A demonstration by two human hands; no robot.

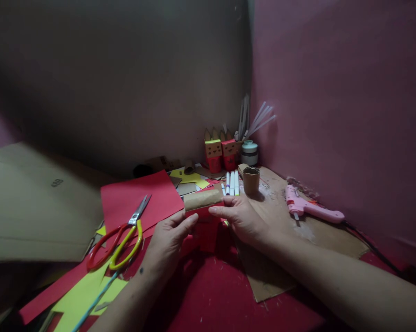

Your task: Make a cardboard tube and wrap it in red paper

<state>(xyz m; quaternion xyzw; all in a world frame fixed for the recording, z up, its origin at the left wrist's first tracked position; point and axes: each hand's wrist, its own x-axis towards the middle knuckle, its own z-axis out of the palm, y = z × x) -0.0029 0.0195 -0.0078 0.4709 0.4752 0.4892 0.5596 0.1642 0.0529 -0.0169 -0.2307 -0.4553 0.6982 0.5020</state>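
Observation:
Between my hands lies a brown cardboard tube [201, 200], held sideways, with a piece of red paper [205, 226] along its near side and hanging below it. My left hand [171, 237] pinches the left end, thumb on the near side. At the right end, my right hand [240, 216] grips the tube and paper between thumb and fingers. The fingers behind the tube are mostly hidden. Just left of my left hand, scissors [133, 221] with one red and one yellow handle rest on a red paper sheet [142, 196].
Several markers [232, 183] lie behind my right hand, beside a standing cardboard tube [251, 180]. A pink glue gun [310, 207] rests at the right on cardboard. Two decorated tube figures [214, 154] and a lidded jar [249, 153] stand at the back. A cardboard box [38, 207] fills the left.

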